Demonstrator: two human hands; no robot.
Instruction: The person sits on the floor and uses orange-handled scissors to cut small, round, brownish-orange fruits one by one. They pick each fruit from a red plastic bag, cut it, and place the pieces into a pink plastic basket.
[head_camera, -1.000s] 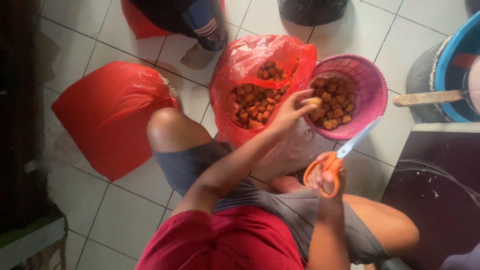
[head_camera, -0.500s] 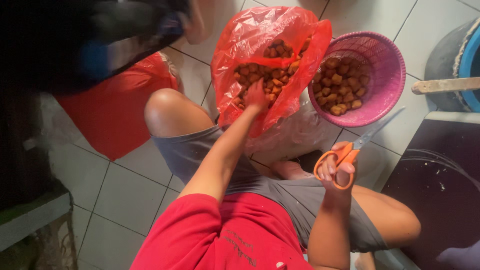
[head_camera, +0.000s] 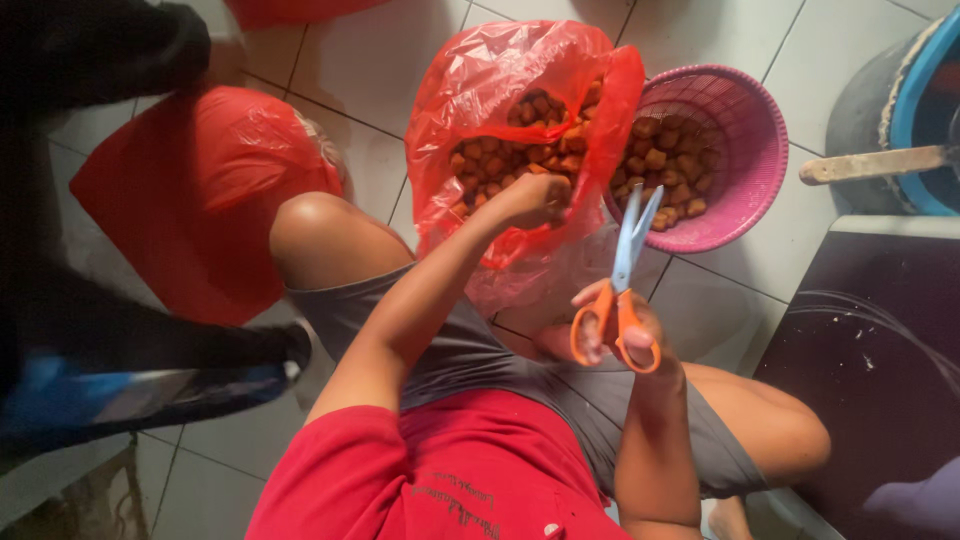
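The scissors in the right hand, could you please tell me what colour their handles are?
Orange handles on the scissors, with pale blue blades; the head view shows them clearly.

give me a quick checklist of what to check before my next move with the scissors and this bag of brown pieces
1. Left hand inside the red bag, on the brown pieces: ok.
2. A piece actually gripped in the left hand: cannot tell.
3. Right hand through the orange handles of the scissors: ok.
4. Blades open, tips up, apart from the left hand: ok.
5. Pink basket beside the bag, part filled, with room: ok.
6. Second red bag off to the left: ok.
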